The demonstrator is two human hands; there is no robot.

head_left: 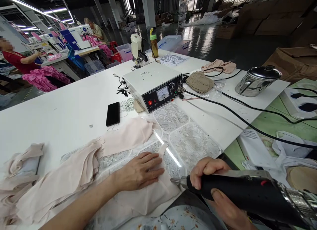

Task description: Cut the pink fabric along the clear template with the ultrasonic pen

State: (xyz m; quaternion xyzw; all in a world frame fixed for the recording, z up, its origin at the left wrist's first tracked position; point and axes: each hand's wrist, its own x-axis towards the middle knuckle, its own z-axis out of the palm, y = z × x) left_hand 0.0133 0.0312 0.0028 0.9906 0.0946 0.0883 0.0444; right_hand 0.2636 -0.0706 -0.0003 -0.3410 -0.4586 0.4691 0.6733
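Note:
My left hand point(141, 170) lies flat, fingers stretched out, on a thin pale pink fabric piece point(158, 193) at the table's near edge. In my right hand point(213, 177) is a thick black handheld ultrasonic cutter point(247, 190), with the fingers wrapped round its body. Its pointed metal tip point(174, 180) is at the fabric's right side, close to my left fingertips; whether it touches cannot be made out. Under the fabric is a clear patterned mat point(195, 137). Stacked pale pink fabric pieces point(66, 177) lie to the left, and another piece point(128, 134) lies beyond my left hand.
A control box point(160, 81) with a dial stands beyond the mat; its black cable point(223, 113) runs right. Around it are a phone point(113, 114), a steel mug point(257, 81), a bottle point(154, 47) and brown pattern pieces point(199, 82). Two people sit by sewing machines at back left.

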